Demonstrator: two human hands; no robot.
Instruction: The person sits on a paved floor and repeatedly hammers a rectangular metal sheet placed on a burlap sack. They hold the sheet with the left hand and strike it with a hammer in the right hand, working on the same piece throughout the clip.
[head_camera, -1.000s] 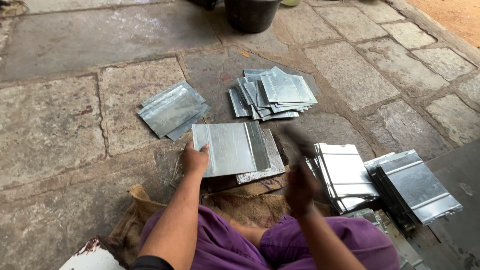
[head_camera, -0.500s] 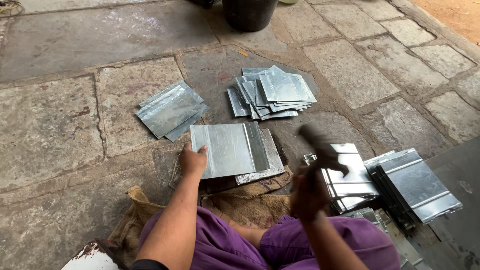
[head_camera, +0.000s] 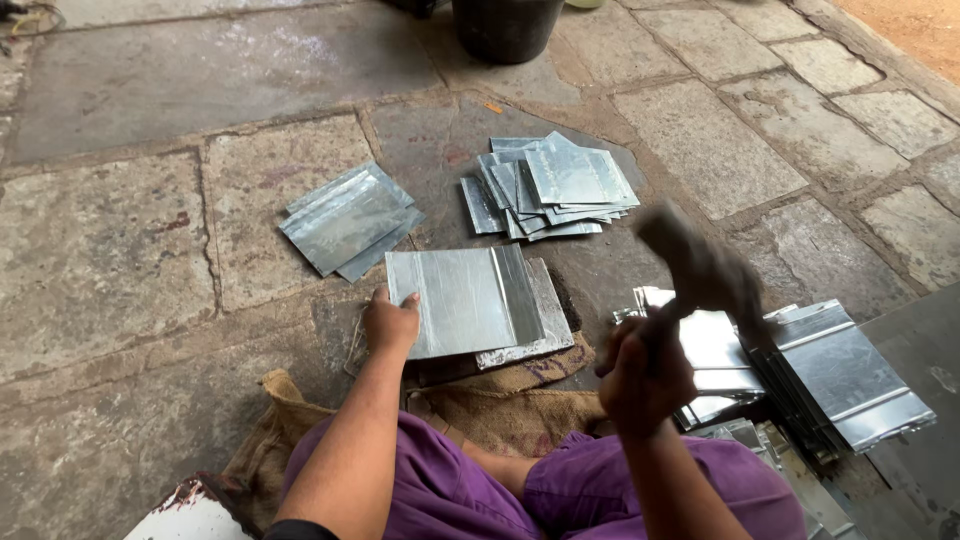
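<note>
A flat metal sheet (head_camera: 465, 300) with a folded ridge near its right edge lies on a thicker metal plate (head_camera: 535, 335) set on burlap sacking (head_camera: 500, 405) on the stone floor (head_camera: 110, 250), directly in front of the seated person. The left hand (head_camera: 390, 322) presses on the sheet's near left corner, fingers spread flat. The right hand (head_camera: 645, 372) is closed around the handle of a hammer (head_camera: 700, 270), raised and blurred, right of the sheet. Stacks of similar sheets lie beyond (head_camera: 550, 185), to the left (head_camera: 348, 218) and to the right (head_camera: 850, 370).
</note>
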